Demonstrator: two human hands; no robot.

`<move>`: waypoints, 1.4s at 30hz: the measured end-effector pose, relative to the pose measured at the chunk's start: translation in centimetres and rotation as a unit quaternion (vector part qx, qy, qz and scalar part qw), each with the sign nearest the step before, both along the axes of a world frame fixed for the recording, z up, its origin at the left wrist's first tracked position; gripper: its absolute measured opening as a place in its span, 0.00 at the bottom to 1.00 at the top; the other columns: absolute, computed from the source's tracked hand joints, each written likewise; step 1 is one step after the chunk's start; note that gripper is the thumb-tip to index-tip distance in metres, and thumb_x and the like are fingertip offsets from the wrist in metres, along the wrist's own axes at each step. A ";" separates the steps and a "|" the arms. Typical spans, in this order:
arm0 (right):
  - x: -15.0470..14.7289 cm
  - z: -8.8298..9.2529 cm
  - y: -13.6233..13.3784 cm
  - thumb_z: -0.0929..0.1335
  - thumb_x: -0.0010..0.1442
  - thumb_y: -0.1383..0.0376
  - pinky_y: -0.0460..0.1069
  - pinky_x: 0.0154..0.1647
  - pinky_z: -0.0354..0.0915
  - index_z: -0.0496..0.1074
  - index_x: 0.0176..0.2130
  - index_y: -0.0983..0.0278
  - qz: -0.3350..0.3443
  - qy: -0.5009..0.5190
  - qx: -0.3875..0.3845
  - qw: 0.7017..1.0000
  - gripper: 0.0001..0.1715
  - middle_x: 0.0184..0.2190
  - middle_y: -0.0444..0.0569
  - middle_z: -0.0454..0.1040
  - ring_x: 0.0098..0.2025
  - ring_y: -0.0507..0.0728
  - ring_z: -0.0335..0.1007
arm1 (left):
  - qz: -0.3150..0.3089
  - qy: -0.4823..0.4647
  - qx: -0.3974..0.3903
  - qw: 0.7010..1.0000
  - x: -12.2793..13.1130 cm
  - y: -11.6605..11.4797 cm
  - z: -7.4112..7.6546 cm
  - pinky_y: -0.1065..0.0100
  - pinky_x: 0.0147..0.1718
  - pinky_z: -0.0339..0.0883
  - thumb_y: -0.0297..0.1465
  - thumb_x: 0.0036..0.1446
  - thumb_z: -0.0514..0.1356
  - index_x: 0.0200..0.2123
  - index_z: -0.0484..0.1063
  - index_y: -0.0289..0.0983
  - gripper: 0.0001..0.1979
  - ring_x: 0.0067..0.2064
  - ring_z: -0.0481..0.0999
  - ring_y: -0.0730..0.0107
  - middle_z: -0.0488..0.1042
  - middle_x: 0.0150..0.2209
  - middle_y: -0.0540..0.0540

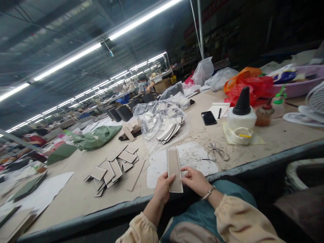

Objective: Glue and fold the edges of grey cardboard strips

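A long beige rectangular panel (174,165) with a dark line and pale edge is held tilted over the table's front edge. My left hand (164,185) grips its lower left side, with the thumb lying across its face. My right hand (194,180) has its fingers curled against the panel's right edge; its fingertips are partly hidden. Behind the panel lies a white sheet (154,173) with dark scraps. Several similar panels (116,167) are heaped to the left, and thin strips (138,175) lie between them and my left hand.
A clear plastic bag (162,116) with stacked pieces sits behind. To the right are scissors (215,153), a phone (209,118), a white glue bottle (241,118), a tape roll (240,135) and a fan (316,104). A green bag (98,136) lies left.
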State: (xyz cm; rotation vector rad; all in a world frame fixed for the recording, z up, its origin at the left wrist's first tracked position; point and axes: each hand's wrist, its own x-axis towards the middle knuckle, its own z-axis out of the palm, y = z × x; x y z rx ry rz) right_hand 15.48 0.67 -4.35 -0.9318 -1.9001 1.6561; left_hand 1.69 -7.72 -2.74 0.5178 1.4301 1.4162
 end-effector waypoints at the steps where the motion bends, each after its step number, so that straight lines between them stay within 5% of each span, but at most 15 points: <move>1: 0.1 0.1 0.2 0.66 0.52 0.61 0.46 0.27 0.66 0.65 0.40 0.63 -0.019 0.030 -0.031 0.999 0.15 0.21 0.40 0.72 0.25 0.52 0.72 | -0.004 -0.007 0.003 1.000 -0.2 -0.2 0.2 0.66 0.32 0.68 0.41 0.39 0.70 0.40 0.74 0.29 0.26 0.30 0.75 0.65 0.77 0.32 0.41; 4: 0.4 0.5 0.9 0.66 0.52 0.52 0.47 0.26 0.67 0.61 0.32 0.62 -0.073 0.092 -0.109 0.987 0.17 0.22 0.42 0.71 0.27 0.54 0.74 | -0.037 -0.013 0.002 0.999 -0.6 -1.0 1.0 0.67 0.34 0.68 0.40 0.40 0.70 0.40 0.74 0.30 0.25 0.32 0.75 0.64 0.77 0.33 0.41; 8: 0.6 1.0 1.7 0.64 0.53 0.46 0.48 0.29 0.69 0.64 0.34 0.63 -0.086 0.122 -0.168 0.974 0.23 0.29 0.46 0.74 0.30 0.54 0.74 | -0.108 -0.024 -0.033 0.993 -0.9 -2.3 1.6 0.70 0.32 0.66 0.39 0.41 0.70 0.40 0.74 0.30 0.24 0.31 0.74 0.67 0.77 0.34 0.41; 14: 1.2 1.3 1.6 0.61 0.53 0.43 0.46 0.23 0.62 0.61 0.20 0.62 -0.090 0.031 -0.031 0.995 0.27 0.16 0.42 0.64 0.21 0.52 0.64 | -0.148 -0.041 -0.063 0.986 -0.1 -3.3 0.8 0.71 0.29 0.63 0.40 0.41 0.69 0.37 0.76 0.31 0.22 0.27 0.72 0.71 0.76 0.28 0.44; 19: 1.8 0.3 1.7 0.58 0.55 0.44 0.48 0.24 0.59 0.60 0.17 0.59 -0.102 -0.109 0.139 0.979 0.28 0.16 0.46 0.65 0.22 0.55 0.63 | -0.129 -0.058 -0.065 0.988 1.4 -3.9 -0.3 0.70 0.31 0.62 0.43 0.33 0.71 0.34 0.77 0.31 0.26 0.26 0.69 0.73 0.74 0.28 0.45; 23: 1.1 -1.0 2.1 0.59 0.54 0.42 0.50 0.29 0.64 0.69 0.24 0.57 -0.043 -0.126 0.098 0.986 0.26 0.23 0.48 0.73 0.27 0.58 0.69 | -0.084 -0.039 -0.074 0.993 0.6 -4.1 -1.1 0.70 0.29 0.61 0.44 0.31 0.71 0.34 0.77 0.32 0.27 0.25 0.68 0.73 0.74 0.28 0.46; 27: 0.5 -1.8 1.7 0.56 0.56 0.42 0.50 0.35 0.69 0.68 0.48 0.57 0.022 -0.079 -0.048 0.995 0.32 0.35 0.48 0.77 0.32 0.58 0.73 | -0.040 0.010 -0.062 0.997 -3.2 -5.4 0.0 0.71 0.29 0.62 0.42 0.37 0.69 0.36 0.76 0.32 0.24 0.28 0.70 0.71 0.75 0.29 0.47; 32: 0.1 -2.2 1.6 0.56 0.58 0.44 0.50 0.32 0.68 0.66 0.49 0.61 0.016 -0.084 -0.063 0.994 0.32 0.34 0.49 0.76 0.31 0.56 0.73 | 0.107 0.125 -0.024 0.986 -13.5 -6.3 3.2 0.65 0.35 0.68 0.42 0.46 0.64 0.44 0.72 0.32 0.24 0.34 0.74 0.63 0.76 0.34 0.43; 34: -0.1 -2.2 1.5 0.56 0.58 0.46 0.49 0.30 0.68 0.67 0.48 0.62 0.020 -0.086 -0.050 0.995 0.30 0.32 0.48 0.75 0.30 0.56 0.73 | 0.234 0.259 -0.059 0.935 -18.3 -6.6 4.3 0.63 0.38 0.69 0.41 0.48 0.61 0.46 0.70 0.32 0.25 0.37 0.75 0.61 0.75 0.35 0.43; 35: -0.2 -2.2 1.5 0.56 0.59 0.46 0.49 0.30 0.67 0.67 0.47 0.62 0.020 -0.085 -0.043 0.995 0.29 0.31 0.48 0.75 0.29 0.56 0.73 | 0.317 0.338 -0.090 0.881 -20.4 -6.7 4.8 0.61 0.39 0.69 0.41 0.48 0.60 0.47 0.69 0.32 0.25 0.39 0.75 0.60 0.75 0.37 0.42; 37: -0.3 -2.2 1.4 0.55 0.60 0.47 0.48 0.29 0.67 0.67 0.47 0.63 0.020 -0.083 -0.028 0.996 0.29 0.30 0.47 0.74 0.28 0.55 0.72 | 0.374 0.392 -0.102 0.834 -23.6 -6.8 5.3 0.57 0.49 0.63 0.38 0.49 0.59 0.54 0.63 0.32 0.29 0.52 0.69 0.54 0.72 0.47 0.39; 40: -0.3 -2.2 1.2 0.55 0.61 0.48 0.48 0.28 0.66 0.69 0.45 0.62 0.025 -0.086 -0.002 0.996 0.27 0.28 0.46 0.75 0.27 0.54 0.72 | 0.351 0.510 -0.106 0.778 -24.7 -5.9 5.0 0.53 0.55 0.57 0.36 0.49 0.58 0.52 0.66 0.32 0.27 0.58 0.62 0.52 0.67 0.53 0.37; 42: -0.3 -2.1 1.2 0.55 0.61 0.49 0.47 0.28 0.66 0.71 0.41 0.61 0.035 -0.093 0.017 0.995 0.25 0.27 0.46 0.75 0.27 0.54 0.72 | 0.274 0.525 -0.088 0.801 -23.5 -4.0 4.1 0.54 0.55 0.58 0.37 0.50 0.58 0.48 0.69 0.33 0.23 0.55 0.66 0.53 0.70 0.51 0.37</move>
